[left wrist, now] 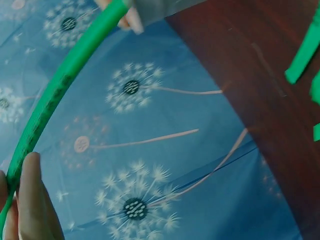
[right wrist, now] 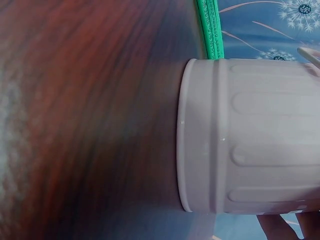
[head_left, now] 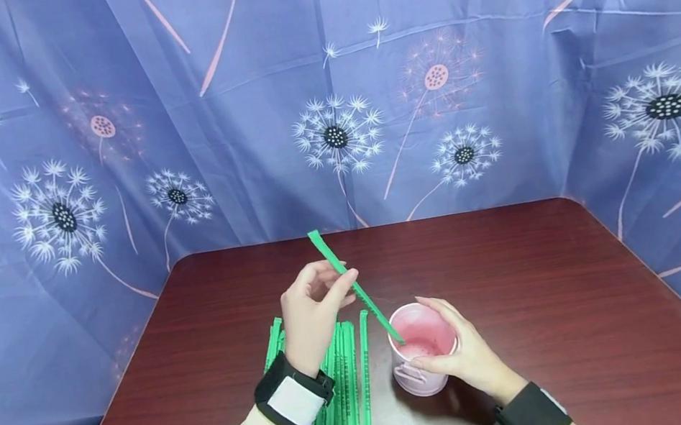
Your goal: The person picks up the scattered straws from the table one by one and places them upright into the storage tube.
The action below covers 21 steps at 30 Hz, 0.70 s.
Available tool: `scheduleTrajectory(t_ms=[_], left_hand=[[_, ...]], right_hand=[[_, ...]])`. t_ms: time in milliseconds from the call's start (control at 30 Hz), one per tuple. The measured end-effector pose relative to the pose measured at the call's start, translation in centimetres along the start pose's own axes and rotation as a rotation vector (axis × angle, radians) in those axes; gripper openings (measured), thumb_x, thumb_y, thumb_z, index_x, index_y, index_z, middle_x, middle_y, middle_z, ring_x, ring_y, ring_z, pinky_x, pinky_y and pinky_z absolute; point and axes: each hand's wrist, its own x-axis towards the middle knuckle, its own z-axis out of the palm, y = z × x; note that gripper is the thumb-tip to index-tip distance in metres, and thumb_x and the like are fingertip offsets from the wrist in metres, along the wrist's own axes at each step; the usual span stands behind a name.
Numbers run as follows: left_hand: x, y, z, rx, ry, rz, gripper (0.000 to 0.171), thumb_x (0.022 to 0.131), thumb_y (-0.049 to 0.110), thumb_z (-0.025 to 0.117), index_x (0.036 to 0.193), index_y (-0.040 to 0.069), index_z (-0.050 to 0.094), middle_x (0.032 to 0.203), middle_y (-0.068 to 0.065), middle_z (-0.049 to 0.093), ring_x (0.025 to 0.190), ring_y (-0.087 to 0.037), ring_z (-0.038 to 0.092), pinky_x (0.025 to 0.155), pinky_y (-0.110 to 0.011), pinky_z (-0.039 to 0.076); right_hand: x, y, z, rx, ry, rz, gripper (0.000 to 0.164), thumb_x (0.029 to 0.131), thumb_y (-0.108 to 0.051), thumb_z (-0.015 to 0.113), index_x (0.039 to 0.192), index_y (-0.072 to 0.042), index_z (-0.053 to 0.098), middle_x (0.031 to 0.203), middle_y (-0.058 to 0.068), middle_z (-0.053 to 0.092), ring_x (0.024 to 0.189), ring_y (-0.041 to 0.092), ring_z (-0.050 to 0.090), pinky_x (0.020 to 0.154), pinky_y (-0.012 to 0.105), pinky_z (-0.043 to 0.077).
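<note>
My left hand point(head_left: 311, 311) pinches a green wrapped straw point(head_left: 369, 304) between thumb and fingers. The straw slants down to the right, its lower end inside the mouth of a pink cup point(head_left: 411, 381). Dark print runs along the straw's wrapper point(left wrist: 50, 102) in the left wrist view. My right hand point(head_left: 472, 348) grips the cup near its rim, thumb on the near side and fingers on the far side. Upright on the table, the cup has a small handle-like piece on its front and ribbed walls point(right wrist: 260, 130). Only pink walls show inside it.
Left of the cup, partly under my left forearm, lies a bundle of several green wrapped straws point(head_left: 344, 393). One straw point(head_left: 366, 390) lies slightly apart at the bundle's right. Behind the dark red wooden table point(head_left: 516, 253) hangs a blue dandelion-print cloth point(head_left: 278, 141).
</note>
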Motion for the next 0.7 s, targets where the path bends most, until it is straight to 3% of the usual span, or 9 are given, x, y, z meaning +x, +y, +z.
scheduleTrajectory(t_ms=[200,300,500,700], left_hand=[[-0.8,-2.0,0.4,0.330,-0.070,0.056,0.015,0.083,0.027,0.080,0.086,0.016,0.070,0.080,0.002,0.075,0.071,-0.007,0.069,0.061,-0.021,0.053],[-1.1,-2.8,0.6,0.446,-0.110,0.083,0.017,0.082,0.032,0.080,0.083,0.018,0.071,0.080,0.004,0.075,0.075,-0.010,0.069,0.061,-0.021,0.050],[-1.9,-4.1,0.9,0.531,-0.191,0.039,0.018,0.082,0.034,0.079,0.082,0.018,0.072,0.078,0.005,0.074,0.075,-0.012,0.068,0.061,-0.019,0.049],[-2.2,-4.9,1.3,0.562,-0.229,0.065,0.019,0.082,0.032,0.080,0.081,0.014,0.072,0.076,0.004,0.073,0.070,-0.009,0.063,0.059,-0.017,0.046]], right_hand=[[-0.1,0.0,-0.1,0.008,-0.008,0.000,0.085,0.068,-0.013,0.090,0.142,-0.017,0.049,0.134,0.005,0.054,0.107,0.027,0.060,0.088,0.033,0.056],[0.0,0.0,0.0,0.007,-0.010,-0.003,0.084,0.068,-0.013,0.090,0.142,-0.018,0.048,0.134,0.005,0.054,0.107,0.027,0.060,0.088,0.032,0.056],[0.0,0.1,0.1,0.001,-0.012,-0.013,0.083,0.069,-0.014,0.090,0.141,-0.018,0.049,0.132,0.004,0.055,0.107,0.026,0.060,0.088,0.031,0.055],[0.0,-0.1,0.0,-0.001,-0.007,-0.007,0.083,0.069,-0.014,0.090,0.141,-0.018,0.049,0.134,0.004,0.054,0.108,0.025,0.060,0.089,0.030,0.054]])
